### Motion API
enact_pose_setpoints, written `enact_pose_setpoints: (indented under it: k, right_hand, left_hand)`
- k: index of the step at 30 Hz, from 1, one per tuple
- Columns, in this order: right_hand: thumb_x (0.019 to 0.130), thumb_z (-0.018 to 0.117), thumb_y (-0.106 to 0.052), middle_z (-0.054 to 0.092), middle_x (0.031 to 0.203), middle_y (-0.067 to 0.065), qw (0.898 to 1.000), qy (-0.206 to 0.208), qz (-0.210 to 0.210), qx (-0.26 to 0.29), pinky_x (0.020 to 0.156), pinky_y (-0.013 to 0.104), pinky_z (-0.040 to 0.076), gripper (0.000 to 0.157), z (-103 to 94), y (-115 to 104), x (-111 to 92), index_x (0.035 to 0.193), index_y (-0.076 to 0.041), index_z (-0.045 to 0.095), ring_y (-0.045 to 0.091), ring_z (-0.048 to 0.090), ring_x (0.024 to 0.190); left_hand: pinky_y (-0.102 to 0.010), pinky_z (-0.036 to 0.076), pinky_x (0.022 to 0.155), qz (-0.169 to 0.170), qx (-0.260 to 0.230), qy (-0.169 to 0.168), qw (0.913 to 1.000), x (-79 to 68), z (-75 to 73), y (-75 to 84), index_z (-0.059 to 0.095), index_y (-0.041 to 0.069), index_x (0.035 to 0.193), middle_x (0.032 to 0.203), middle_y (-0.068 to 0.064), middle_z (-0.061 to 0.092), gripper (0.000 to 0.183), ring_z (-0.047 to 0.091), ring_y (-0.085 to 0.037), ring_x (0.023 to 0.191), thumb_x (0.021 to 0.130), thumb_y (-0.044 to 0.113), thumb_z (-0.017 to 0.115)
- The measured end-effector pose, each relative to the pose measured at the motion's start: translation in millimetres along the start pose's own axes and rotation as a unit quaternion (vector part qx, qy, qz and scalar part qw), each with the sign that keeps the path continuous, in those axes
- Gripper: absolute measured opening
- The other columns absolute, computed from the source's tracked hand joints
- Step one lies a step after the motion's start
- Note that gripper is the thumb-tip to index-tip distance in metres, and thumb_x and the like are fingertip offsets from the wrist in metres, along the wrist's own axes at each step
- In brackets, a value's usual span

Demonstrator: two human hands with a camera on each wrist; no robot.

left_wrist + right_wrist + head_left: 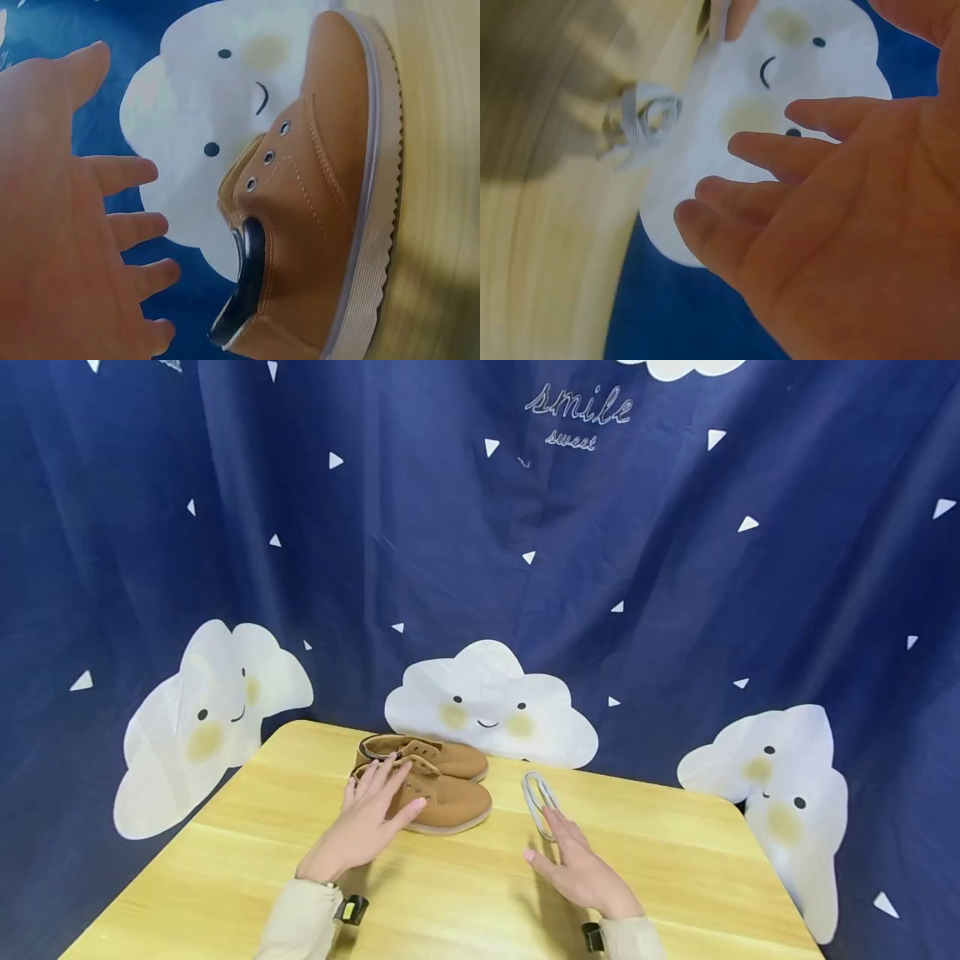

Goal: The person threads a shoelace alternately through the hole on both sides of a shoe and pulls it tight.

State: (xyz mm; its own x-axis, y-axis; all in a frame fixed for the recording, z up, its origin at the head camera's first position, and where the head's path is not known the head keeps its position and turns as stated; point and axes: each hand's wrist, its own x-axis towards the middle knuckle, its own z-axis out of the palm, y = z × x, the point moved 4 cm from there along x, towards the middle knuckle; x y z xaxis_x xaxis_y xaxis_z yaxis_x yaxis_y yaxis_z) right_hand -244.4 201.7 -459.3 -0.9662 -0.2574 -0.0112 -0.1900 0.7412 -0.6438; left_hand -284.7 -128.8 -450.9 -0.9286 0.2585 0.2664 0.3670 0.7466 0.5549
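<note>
Two tan lace-up shoes stand side by side toward the back of the table, toes to the right: a near shoe (pixel 453 802) and a far shoe (pixel 465 762) partly hidden behind it. Bare metal eyelets (pixel 268 157) show on the near one in the left wrist view. Over its heel and opening my left hand (pixel 363 827) hovers with fingers spread, apart from the shoe in the left wrist view. Right of the shoes lies a looped, light grey shoelace (pixel 531 802) (pixel 630 116). My right hand (pixel 581 872) is held above its near end, fingers extended, nothing in the palm.
The light wood table (pixel 660 852) has rounded back corners. Behind it hangs a dark blue curtain (pixel 450 527) with white clouds and triangles, close to the back edge. Each wrist wears a dark band with a small device (pixel 351 909) below the pale sleeve.
</note>
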Motion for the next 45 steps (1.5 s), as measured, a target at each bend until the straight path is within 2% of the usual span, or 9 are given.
enact_pose_setpoints:
  k: [4, 9, 17, 25, 28, 32, 37, 42, 45]
  right_hand:
    - [0.102, 0.061, -0.046, 0.022, 0.170, 0.024, 0.999, -0.019, -0.020, 0.046, 0.124, 0.066, 0.022, 0.086, 5.3, -3, 8, 0.164, -0.003, 0.021, 0.047, 0.024, 0.156]
    - [0.102, 0.061, -0.048, 0.019, 0.171, 0.024, 0.993, -0.048, 0.009, 0.107, 0.122, 0.068, 0.024, 0.089, 12.5, 1, 13, 0.165, -0.006, 0.014, 0.051, 0.025, 0.154]
    - [0.101, 0.060, -0.053, 0.026, 0.166, 0.029, 0.981, -0.081, 0.033, 0.171, 0.109, 0.063, 0.046, 0.090, 24.0, 6, 19, 0.164, -0.005, 0.019, 0.054, 0.041, 0.144]
    - [0.101, 0.060, -0.051, 0.029, 0.164, 0.031, 0.975, -0.065, 0.049, 0.207, 0.112, 0.061, 0.044, 0.088, 30.6, 7, 25, 0.162, 0.001, 0.024, 0.053, 0.041, 0.145]
    - [0.103, 0.060, -0.048, 0.027, 0.164, 0.033, 0.965, -0.070, 0.051, 0.249, 0.111, 0.057, 0.047, 0.086, 35.6, 6, 30, 0.162, 0.003, 0.022, 0.052, 0.040, 0.145]
    - [0.104, 0.059, -0.043, 0.021, 0.166, 0.033, 0.940, -0.082, 0.062, 0.326, 0.110, 0.052, 0.050, 0.088, 42.9, 8, 41, 0.163, 0.004, 0.014, 0.051, 0.038, 0.147]
    - [0.107, 0.055, -0.035, 0.021, 0.164, 0.034, 0.909, -0.080, 0.070, 0.404, 0.115, 0.055, 0.045, 0.083, 50.2, 13, 61, 0.162, 0.007, 0.009, 0.052, 0.034, 0.148]
    - [0.108, 0.053, -0.029, 0.023, 0.164, 0.032, 0.888, -0.064, 0.091, 0.447, 0.119, 0.054, 0.042, 0.076, 55.4, 17, 77, 0.161, 0.006, 0.012, 0.047, 0.040, 0.146]
    - [0.108, 0.053, -0.024, 0.022, 0.165, 0.032, 0.878, -0.062, 0.094, 0.464, 0.120, 0.053, 0.040, 0.075, 57.7, 16, 84, 0.161, 0.007, 0.011, 0.047, 0.042, 0.145]
  left_hand:
    - [-0.073, 0.009, 0.122, -0.015, -0.017, 0.013, 0.9997, 1.5, -11.8, -10.7, 0.032, 0.010, 0.162, 0.172, -0.020, 0.017, 0.076, 0.014, -0.049, 0.158, 0.105, 0.058, 0.046]
    - [-0.072, 0.019, 0.121, -0.040, -0.041, 0.022, 0.9981, 3.0, -21.1, -28.2, 0.031, 0.008, 0.162, 0.171, -0.024, 0.017, 0.076, 0.015, -0.051, 0.156, 0.106, 0.059, 0.044]
    - [-0.068, 0.019, 0.123, -0.093, -0.087, 0.018, 0.9917, 0.0, -25.8, -59.4, 0.021, -0.003, 0.161, 0.167, -0.032, 0.019, 0.079, 0.019, -0.053, 0.154, 0.110, 0.055, 0.033]
    - [-0.066, 0.015, 0.125, -0.147, -0.139, -0.028, 0.9790, -2.7, -15.1, -69.7, 0.007, -0.007, 0.162, 0.167, -0.037, 0.008, 0.079, 0.011, -0.056, 0.154, 0.112, 0.051, 0.028]
    - [-0.064, 0.015, 0.125, -0.150, -0.167, -0.037, 0.9738, -2.4, -10.6, -72.0, 0.001, -0.010, 0.160, 0.165, -0.040, 0.006, 0.075, 0.011, -0.056, 0.154, 0.114, 0.042, 0.028]
    - [-0.064, 0.020, 0.124, -0.157, -0.208, -0.052, 0.9641, -3.0, -5.9, -76.8, -0.006, -0.011, 0.159, 0.164, -0.041, 0.006, 0.074, 0.016, -0.058, 0.152, 0.113, 0.032, 0.034]
    - [-0.065, 0.025, 0.123, -0.177, -0.244, -0.080, 0.9502, -8.1, -2.9, -83.6, -0.009, -0.006, 0.161, 0.167, -0.037, 0.006, 0.090, 0.020, -0.056, 0.153, 0.102, 0.024, 0.051]
    - [-0.060, 0.032, 0.120, -0.172, -0.265, -0.084, 0.9453, -8.4, 0.0, -86.1, -0.009, -0.005, 0.162, 0.163, -0.038, 0.022, 0.099, 0.034, -0.050, 0.148, 0.092, 0.014, 0.058]
    - [-0.055, 0.032, 0.119, -0.166, -0.274, -0.083, 0.9437, -7.8, 3.2, -87.1, -0.009, -0.005, 0.161, 0.163, -0.036, 0.022, 0.100, 0.035, -0.044, 0.145, 0.090, 0.011, 0.059]
